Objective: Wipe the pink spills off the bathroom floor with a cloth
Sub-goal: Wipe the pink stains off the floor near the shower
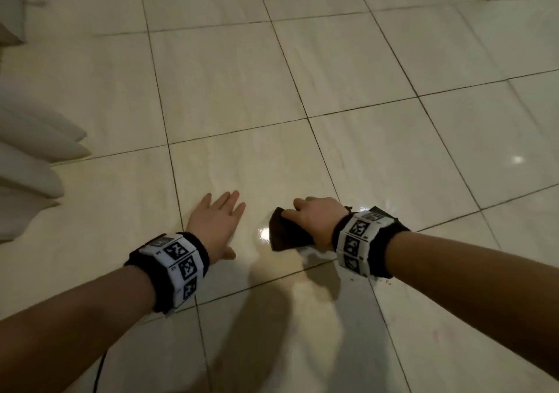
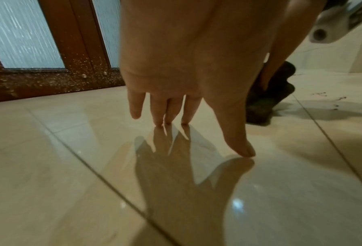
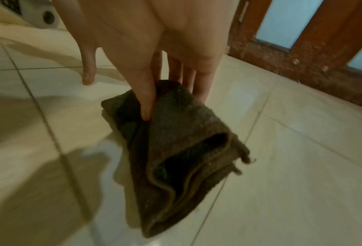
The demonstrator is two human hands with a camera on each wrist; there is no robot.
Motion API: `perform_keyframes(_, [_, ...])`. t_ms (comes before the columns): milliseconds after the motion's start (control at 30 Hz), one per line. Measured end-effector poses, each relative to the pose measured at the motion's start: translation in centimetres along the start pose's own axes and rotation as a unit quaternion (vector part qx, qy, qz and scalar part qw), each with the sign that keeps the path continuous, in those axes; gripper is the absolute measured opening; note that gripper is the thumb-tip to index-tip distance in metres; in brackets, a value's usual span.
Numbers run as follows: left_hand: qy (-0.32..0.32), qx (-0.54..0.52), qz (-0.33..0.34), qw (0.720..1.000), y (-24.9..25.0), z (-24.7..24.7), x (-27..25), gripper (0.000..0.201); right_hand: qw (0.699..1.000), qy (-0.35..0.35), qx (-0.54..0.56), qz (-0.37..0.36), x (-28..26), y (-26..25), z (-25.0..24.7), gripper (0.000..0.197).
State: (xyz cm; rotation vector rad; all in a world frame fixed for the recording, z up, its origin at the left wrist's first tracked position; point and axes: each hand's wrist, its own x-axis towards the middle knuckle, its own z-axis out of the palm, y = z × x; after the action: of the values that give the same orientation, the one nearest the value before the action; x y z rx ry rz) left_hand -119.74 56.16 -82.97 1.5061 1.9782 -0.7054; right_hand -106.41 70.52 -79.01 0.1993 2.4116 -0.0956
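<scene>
Wooden door [image 2: 49,79] beyond; left hand [image 1: 213,224] flat on the floor [image 1: 242,90], right hand [image 1: 316,217] gripping the folded cloth [image 1: 286,234], hanging lengthwise down.

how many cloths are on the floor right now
1. A dark brown folded cloth lies on the tiled floor, pinched by the right hand, just right of the left hand. No other shows, though arms hide some floor.
</scene>
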Motion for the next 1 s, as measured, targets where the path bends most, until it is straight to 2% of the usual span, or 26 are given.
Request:
perform_keyframes(200, [-0.006, -0.063, -0.071, 0.996, 1.1, 2.2, -1.5, 0.108, 0.999, 0.032, 0.007, -0.019, 3.1, 0.0, -1.1, 0.047])
perform_keyframes(567, [-0.061, -0.059, -0.119, 0.989, 3.5, 0.8, -0.6, 0.115, 0.996, 0.051, 0.015, -0.066, 4.3, 0.8, -0.2, 0.043])
perform_keyframes(800, [-0.055, -0.173, -0.139, 0.974, 2.8, 1.6, -1.2, 0.115, 0.993, 0.070, 0.000, -0.091, 4.9, 1.1, 0.0, 0.037])
perform_keyframes(1000, [-0.049, -0.161, -0.158, 0.973, 3.1, 1.5, -1.0, 0.117, 0.992, 0.090, 0.014, -0.088, 5.2, 1.1, 0.2, 0.034])
